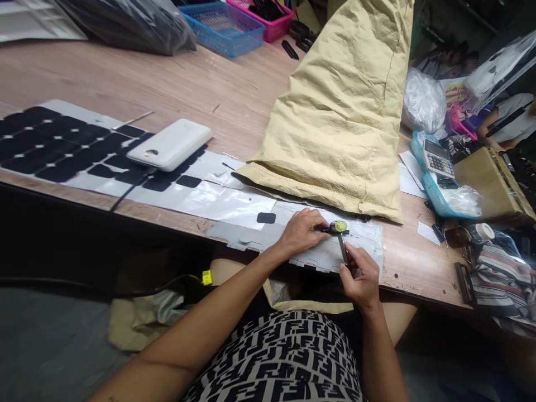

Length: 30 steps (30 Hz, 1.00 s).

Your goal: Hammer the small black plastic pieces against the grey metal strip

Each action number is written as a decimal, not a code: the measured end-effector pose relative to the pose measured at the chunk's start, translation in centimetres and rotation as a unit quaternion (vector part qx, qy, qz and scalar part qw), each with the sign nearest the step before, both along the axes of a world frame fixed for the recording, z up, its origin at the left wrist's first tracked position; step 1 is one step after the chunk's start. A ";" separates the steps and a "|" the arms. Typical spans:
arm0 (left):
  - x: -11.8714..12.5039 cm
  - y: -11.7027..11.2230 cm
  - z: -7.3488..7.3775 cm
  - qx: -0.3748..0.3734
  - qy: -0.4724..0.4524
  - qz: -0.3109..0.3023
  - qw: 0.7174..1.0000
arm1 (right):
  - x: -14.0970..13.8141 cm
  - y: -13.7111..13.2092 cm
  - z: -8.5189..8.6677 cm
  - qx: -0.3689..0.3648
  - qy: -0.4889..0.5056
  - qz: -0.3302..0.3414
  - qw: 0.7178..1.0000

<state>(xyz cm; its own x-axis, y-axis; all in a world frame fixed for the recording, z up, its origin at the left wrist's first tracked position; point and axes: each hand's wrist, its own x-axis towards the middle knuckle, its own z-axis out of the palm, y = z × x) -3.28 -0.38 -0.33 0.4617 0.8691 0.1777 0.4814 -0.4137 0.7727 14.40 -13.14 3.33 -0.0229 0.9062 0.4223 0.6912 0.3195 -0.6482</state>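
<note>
My right hand (362,279) is closed round the metal handle of a small hammer (343,248), whose yellow-green face is turned up toward me. Pinched between the fingers of my left hand (302,230) is a slim black piece (345,231), lying just under the hammer head; its exact kind is too small to tell. Both hands are over a pale grey sheet (318,251) at the table's front edge. To the left, a black rounded patch (266,218) sits on a white sheet (226,204).
Beyond my hands lies a large beige cloth bag (335,134). A white power bank (171,144) rests on sheets of black patches (54,139). Blue (228,30) and pink baskets (280,22) stand behind. At right are a calculator (438,158), a blue basket (452,206) and a cardboard box (489,178).
</note>
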 end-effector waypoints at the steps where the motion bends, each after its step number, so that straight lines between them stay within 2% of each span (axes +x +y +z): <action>1: 0.0 0.0 0.0 0.000 0.002 -0.001 1.000 | 0.0 0.0 -0.2 -0.003 -0.004 0.002 1.000; 5: 0.0 0.0 0.0 -0.003 0.006 -0.001 1.000 | 0.1 0.0 -0.6 -0.016 -0.001 0.003 1.000; 14: 0.1 0.0 0.4 -0.005 0.015 0.004 1.000 | 0.7 -0.6 0.1 -0.016 -0.002 -0.035 0.999; 21: 0.0 0.0 0.1 -0.009 0.011 0.001 1.000 | 1.6 -0.2 -0.1 -0.035 0.070 -0.074 0.994; 24: -0.2 0.0 0.1 -0.009 0.014 -0.002 1.000 | 2.7 0.4 -0.8 -0.059 0.160 -0.114 0.979; 27: -0.4 -0.1 0.3 -0.007 0.011 -0.014 1.000 | 3.5 0.8 -1.7 -0.084 0.270 -0.161 0.946; 30: -0.5 -0.1 0.2 -0.011 0.011 -0.020 1.000 | 3.9 1.0 -2.1 -0.090 0.327 -0.181 0.923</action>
<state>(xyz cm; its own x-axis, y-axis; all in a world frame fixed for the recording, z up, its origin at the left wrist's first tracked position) -3.77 -0.53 -0.17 0.4993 0.8537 0.1478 0.4817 -0.4153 0.7717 18.31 -12.12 1.26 0.5014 0.8615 0.0800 0.1726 -0.0090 -0.9850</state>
